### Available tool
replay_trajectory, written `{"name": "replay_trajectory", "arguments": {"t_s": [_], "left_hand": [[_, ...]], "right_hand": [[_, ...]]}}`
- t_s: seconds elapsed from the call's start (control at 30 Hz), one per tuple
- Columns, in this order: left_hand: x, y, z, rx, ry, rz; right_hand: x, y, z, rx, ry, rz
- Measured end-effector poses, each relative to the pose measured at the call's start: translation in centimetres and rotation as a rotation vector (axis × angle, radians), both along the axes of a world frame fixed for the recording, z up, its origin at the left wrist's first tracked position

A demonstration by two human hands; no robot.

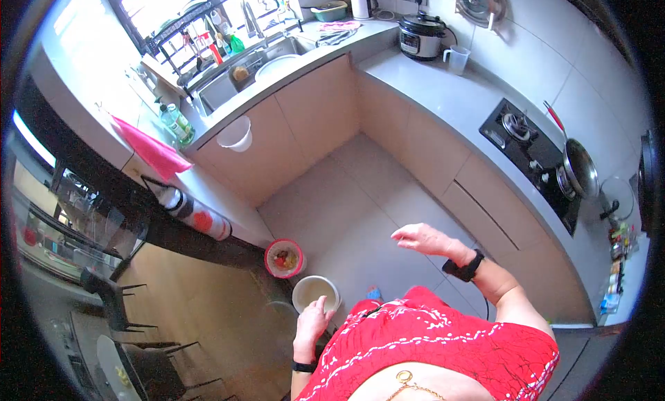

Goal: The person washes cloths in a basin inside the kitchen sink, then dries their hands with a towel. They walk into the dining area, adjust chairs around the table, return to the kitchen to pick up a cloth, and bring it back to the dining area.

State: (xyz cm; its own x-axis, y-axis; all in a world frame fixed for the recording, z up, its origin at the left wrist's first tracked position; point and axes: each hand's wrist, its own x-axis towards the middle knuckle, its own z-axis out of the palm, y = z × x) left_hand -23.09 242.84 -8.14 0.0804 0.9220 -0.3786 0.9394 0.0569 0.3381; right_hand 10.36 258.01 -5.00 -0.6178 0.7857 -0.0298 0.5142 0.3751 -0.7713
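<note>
My right hand [424, 239] is held out over the grey floor, palm down. Its fingers are loosely stretched and nothing shows in them; a black band is on the wrist. My left hand [314, 323] is low at my side, overlapping the near rim of a white bucket [298, 294] in this view. Its fingers point away from me and appear empty; whether they touch the bucket I cannot tell. Just beyond stands a pink-rimmed bucket [267, 264] with mixed scraps inside.
Ahead is a counter with a sink [220, 93]. A pressure cooker [421, 37] and a clear jug [456, 59] stand on the right counter, with a gas stove [514, 141] and a wok [580, 167]. A pink cloth [151, 146] hangs at left, near chairs [107, 300].
</note>
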Motion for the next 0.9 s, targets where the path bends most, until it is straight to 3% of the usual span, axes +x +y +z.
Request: {"name": "replay_trajectory", "arguments": {"t_s": [0.13, 0.27, 0.4, 0.57, 0.7, 0.87, 0.9], "left_hand": [[-0.6, 8.7, -0.6, 0.183, -0.069, -0.038], [0.0, 16.1, -1.0, 0.04, 0.009, 0.045], [0.4, 22.8, -2.7, 0.076, 0.009, 0.154], [1.8, 30.9, -0.3, -0.004, -0.06, 0.382], [2.6, 34.8, -0.3, -0.054, -0.044, 0.48], [0.2, 39.3, -3.1, -0.173, -0.068, 0.531], [-0.2, 41.3, -2.2, -0.183, -0.06, 0.557]], "right_hand": [[2.3, 10.1, -0.7, -0.016, -0.077, -0.072], [4.2, 20.3, -1.1, -0.089, -0.12, -0.073], [5.2, 32.7, -0.9, -0.147, -0.11, -0.057], [1.4, 49.3, -0.4, 0.102, -0.118, 0.181], [-3.7, 59.3, 0.3, 0.139, -0.073, 0.37], [-5.7, 70.9, 0.9, 0.228, -0.099, 0.337], [-5.6, 73.1, 1.1, 0.049, -0.125, 0.262]]}}
